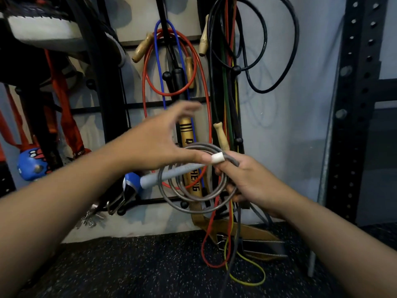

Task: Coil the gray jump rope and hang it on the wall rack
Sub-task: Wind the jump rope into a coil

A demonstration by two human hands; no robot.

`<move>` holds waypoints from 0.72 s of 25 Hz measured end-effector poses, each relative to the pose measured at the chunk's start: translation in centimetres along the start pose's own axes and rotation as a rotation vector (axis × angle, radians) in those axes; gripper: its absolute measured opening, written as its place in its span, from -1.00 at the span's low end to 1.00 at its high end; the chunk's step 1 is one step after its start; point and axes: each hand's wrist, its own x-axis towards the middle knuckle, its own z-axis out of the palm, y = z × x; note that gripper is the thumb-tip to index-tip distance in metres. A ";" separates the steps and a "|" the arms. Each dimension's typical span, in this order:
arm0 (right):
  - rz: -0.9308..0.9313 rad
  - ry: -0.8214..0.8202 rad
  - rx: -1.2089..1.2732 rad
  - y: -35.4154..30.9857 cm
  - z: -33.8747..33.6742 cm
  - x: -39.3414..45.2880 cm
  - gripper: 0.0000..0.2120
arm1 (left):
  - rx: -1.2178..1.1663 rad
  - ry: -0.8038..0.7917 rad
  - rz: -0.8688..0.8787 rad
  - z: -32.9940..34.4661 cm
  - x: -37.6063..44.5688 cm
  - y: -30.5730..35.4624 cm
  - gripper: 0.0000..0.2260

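Seemingly the coiling is almost finished. From the head view, the right hand [242,179] pinches the gray jump rope [193,190] where its loops bunch together, thumb on top and fingers curled beneath, so the coils hang as a neat ring just left of that hand rather than springing apart. One gray ribbed handle [169,174] with a white cap lies across the ring and points away to the left of the right hand, probably trapped in the same pinch to keep it from swinging. The left hand [163,143], blurred, hovers just up and left of the right hand with fingers spread and holding nothing; its thumb lies close to the coil, though contact cannot be told. The wall rack [165,105] stands beyond the right hand, crowded with a red rope [146,82] and wooden-handled ropes, so a free peg must be chosen.
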 end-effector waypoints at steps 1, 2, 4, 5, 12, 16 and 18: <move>-0.027 -0.020 -0.039 -0.2 0.0 0.2 -0.76 | 0.034 -0.176 -0.016 -0.1 0.8 0.7 -0.12; -0.057 -0.038 -0.080 -0.4 -0.1 0.3 -0.79 | 0.045 -0.316 -0.033 0.2 1.6 1.2 -0.26; -0.114 -0.039 -0.167 -0.5 -0.5 0.5 -0.82 | -0.042 -0.436 -0.057 1.3 2.5 1.2 -0.53; -0.137 -0.020 -0.208 -0.4 -0.8 0.5 -0.81 | -0.137 -0.457 -0.082 1.9 2.6 0.8 -0.59; -0.162 -0.089 -0.355 0.2 -2.6 -0.1 -0.83 | -0.019 -0.414 0.029 2.6 1.6 -1.7 -0.60; -0.089 -0.077 -0.433 0.2 -5.6 -0.3 -0.72 | 0.222 -0.402 0.108 0.9 0.4 -4.4 -0.72; -0.031 -0.040 -0.397 0.2 -6.4 -0.2 -0.63 | 0.019 -0.286 0.037 0.7 0.1 -5.6 -0.71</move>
